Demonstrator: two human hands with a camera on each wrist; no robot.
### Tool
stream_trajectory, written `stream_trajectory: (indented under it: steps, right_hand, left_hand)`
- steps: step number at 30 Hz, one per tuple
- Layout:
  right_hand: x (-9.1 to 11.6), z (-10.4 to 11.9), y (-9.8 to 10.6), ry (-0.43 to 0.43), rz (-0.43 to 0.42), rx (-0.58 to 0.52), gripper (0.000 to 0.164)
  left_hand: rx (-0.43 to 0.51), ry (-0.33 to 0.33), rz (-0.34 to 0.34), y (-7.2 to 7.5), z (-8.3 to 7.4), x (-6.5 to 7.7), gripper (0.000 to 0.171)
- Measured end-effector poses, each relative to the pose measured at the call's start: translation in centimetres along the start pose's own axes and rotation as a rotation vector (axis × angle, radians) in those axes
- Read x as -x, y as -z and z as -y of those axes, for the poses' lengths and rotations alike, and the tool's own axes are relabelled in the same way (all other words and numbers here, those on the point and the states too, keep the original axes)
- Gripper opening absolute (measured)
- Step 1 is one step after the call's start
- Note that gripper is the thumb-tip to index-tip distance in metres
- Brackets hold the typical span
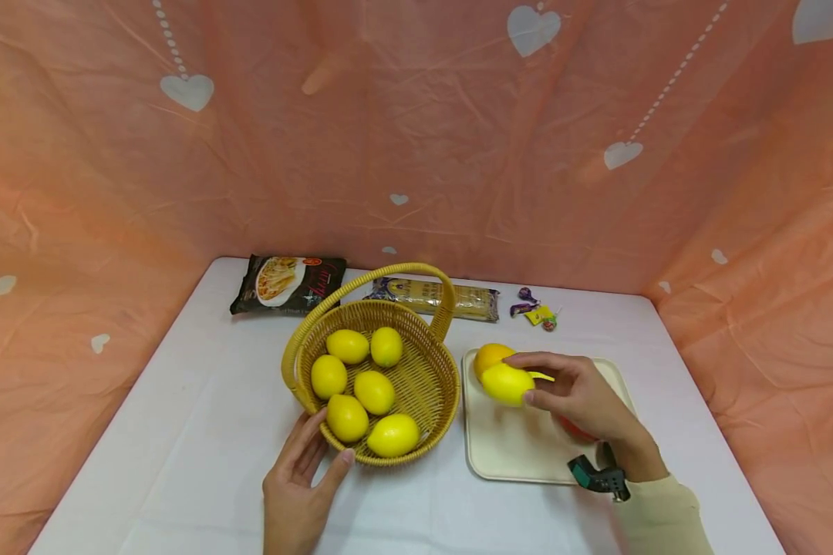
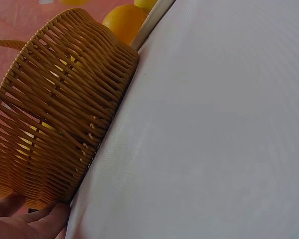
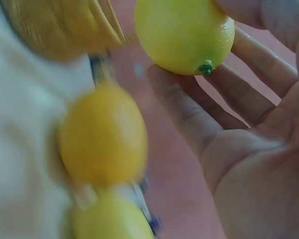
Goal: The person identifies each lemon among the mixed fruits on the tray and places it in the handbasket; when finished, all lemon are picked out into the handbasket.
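My right hand (image 1: 576,389) pinches a yellow lemon (image 1: 507,384) between thumb and fingertips above the cream tray (image 1: 489,455). In the right wrist view the lemon (image 3: 184,35) shows a green stem end. An orange (image 1: 490,358) lies on the tray just behind it; a further yellow fruit (image 3: 112,219) shows beside the orange in that view. Under my right hand, a red thing (image 1: 578,428) is mostly hidden. My left hand (image 1: 301,478) holds the wicker basket (image 1: 451,393) at its near left side, fingers against the woven wall. Several lemons (image 1: 374,392) lie inside the basket.
Behind the basket's arched handle (image 1: 403,268) lie a black food packet (image 1: 291,285) and a clear pack of noodles (image 1: 468,301). Several small wrapped candies (image 1: 537,313) sit at the back right. Pink cloth (image 1: 416,154) with white hearts surrounds the white table (image 1: 180,447).
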State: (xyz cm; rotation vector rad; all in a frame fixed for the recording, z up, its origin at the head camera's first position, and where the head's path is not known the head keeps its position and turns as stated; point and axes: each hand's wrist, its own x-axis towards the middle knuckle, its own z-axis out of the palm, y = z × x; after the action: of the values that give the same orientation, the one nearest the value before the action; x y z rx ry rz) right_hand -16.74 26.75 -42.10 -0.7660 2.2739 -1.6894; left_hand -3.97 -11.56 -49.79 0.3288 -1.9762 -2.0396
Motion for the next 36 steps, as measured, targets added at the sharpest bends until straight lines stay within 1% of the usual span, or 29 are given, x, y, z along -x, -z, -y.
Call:
stream_trajectory:
  steps: [4, 8, 12, 15, 17, 22, 27, 29, 32, 36]
  right_hand:
    - [-1.8, 0.1, -3.5, 0.000, 0.085, -0.065, 0.041]
    - [-3.1, 0.3, -5.9, 0.018, 0.152, -0.026, 0.040]
    - [-4.0, 0.1, -7.3, 0.056, 0.190, 0.016, 0.039]
    - [-4.2, 0.0, -7.8, 0.088, 0.205, 0.015, 0.039]
    - [-4.2, 0.0, -7.9, 0.098, 0.201, 0.009, 0.039]
    - [-3.5, 0.0, -7.3, 0.097, 0.150, -0.026, 0.041]
    - [-1.6, -0.8, -5.6, 0.066, 0.070, -0.055, 0.041]
    - [-0.5, -1.3, -4.6, 0.050, 0.021, -0.052, 0.042]
    - [1.2, -2.0, -2.7, 0.040, -0.075, -0.037, 0.043]
    - [3.0, -2.2, 0.0, 0.007, -0.204, 0.033, 0.043]
  left_hand:
    - [0.002, 0.007, -0.002, 0.0, -0.1, 0.0, 0.064]
    - [-0.004, 0.007, 0.000, 0.0, -0.2, 0.0, 0.064]
    - [-0.011, 0.006, 0.001, 0.0, -0.2, 0.0, 0.064]
    - [-0.014, 0.013, 0.002, 0.0, -0.2, 0.0, 0.064]
    - [-0.018, 0.019, 0.002, 0.0, -0.2, 0.0, 0.064]
    - [-0.021, 0.019, 0.004, 0.1, -0.2, 0.0, 0.064]
    - [-0.021, 0.007, 0.002, 0.0, -0.1, -0.1, 0.064]
    - [-0.016, 0.002, 0.001, 0.0, 0.0, -0.1, 0.064]
    - [-0.012, 0.003, 0.002, 0.0, 0.1, -0.1, 0.064]
    - [-0.014, 0.020, -0.002, 0.2, 0.1, -0.1, 0.064]
